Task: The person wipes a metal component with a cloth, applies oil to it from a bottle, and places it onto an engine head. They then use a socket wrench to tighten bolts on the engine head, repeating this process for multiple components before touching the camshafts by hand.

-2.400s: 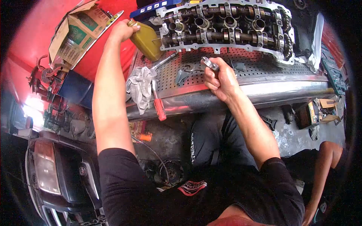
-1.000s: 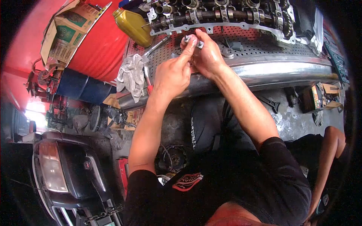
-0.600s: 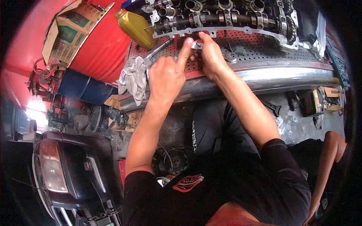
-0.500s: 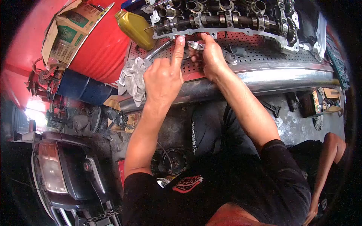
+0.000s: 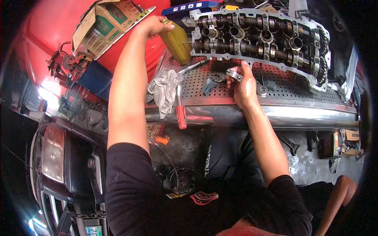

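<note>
With arm stretched to the upper middle, the left hand [image 5: 154, 26] grips the oil bottle [image 5: 177, 42], while the right hand [image 5: 244, 83] pinches a small metal cap [image 5: 234, 74] at centre.

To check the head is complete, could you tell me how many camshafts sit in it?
2: the far camshaft runs along the cylinder head's far edge, the near camshaft along the edge nearest the right hand.

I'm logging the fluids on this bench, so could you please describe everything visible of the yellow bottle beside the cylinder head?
The yellow bottle is an olive-yellow, glossy, plastic-looking jug with flat sides. It stands on the perforated bench at the left end of the cylinder head, close beside its edge; whether they touch is unclear. The left hand grips its top, hiding the cap. No label is readable.
</note>
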Motion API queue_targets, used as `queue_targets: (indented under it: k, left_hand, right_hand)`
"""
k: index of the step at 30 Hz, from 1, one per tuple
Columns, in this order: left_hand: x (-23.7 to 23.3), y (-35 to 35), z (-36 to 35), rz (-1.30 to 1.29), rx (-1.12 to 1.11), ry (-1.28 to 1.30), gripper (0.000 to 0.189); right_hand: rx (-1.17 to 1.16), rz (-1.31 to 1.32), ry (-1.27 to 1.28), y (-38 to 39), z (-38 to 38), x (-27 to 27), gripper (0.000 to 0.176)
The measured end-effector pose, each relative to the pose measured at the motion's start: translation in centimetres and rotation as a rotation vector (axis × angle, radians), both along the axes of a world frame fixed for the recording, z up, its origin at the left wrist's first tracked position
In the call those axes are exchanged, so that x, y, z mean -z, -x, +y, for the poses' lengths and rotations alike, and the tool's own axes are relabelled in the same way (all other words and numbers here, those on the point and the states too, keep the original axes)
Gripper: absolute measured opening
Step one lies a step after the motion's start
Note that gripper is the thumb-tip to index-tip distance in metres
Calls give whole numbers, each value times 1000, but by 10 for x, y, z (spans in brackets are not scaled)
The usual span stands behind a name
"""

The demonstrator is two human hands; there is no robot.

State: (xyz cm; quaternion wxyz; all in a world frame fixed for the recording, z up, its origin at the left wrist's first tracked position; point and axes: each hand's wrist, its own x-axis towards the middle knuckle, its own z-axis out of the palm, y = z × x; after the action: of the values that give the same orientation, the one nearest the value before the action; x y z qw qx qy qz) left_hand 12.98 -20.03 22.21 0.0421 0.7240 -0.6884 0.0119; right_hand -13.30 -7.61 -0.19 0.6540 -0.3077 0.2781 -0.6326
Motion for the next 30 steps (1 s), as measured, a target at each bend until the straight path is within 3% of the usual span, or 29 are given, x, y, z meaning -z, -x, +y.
queue_targets:
  k: [2, 3, 6, 7, 8, 13, 17, 21, 30]
  left_hand:
    - [2, -8, -6, -28, -41, -98, 63]
    - [-2, -3, 7, 105, -85, -186, 60]
    - [20, -25, 29, 160, 19, -87, 58]
    - [26, -8, 67, 140, 72, 46, 54]
    - [58, -43, 60, 166, 220, 215, 52]
    - [107, -33, 135, 265, -122, 555, 47]
    - [106, -21, 147, 140, 47, 871, 51]
    - [104, -26, 139, 126, 159, 1056, 44]
    - [120, -22, 131, 216, 195, 1127, 35]
  right_hand:
    - [7, 8, -20, 0, 3, -4, 50]
    - [-6, -2, -13, 1, 1, -3, 50]
    - [-36, -19, 2, 2, -1, -1, 51]
    - [-40, -28, 3, 1, 0, -2, 51]
    - [-47, -28, 6, 0, 1, -3, 51]
    - [-45, 16, 39, 0, -2, 1, 51]
    - [-46, 39, 56, 2, -1, 3, 47]
    - [18, 65, 56, 0, 2, 0, 51]
    - [24, 82, 65, 0, 1, 0, 52]
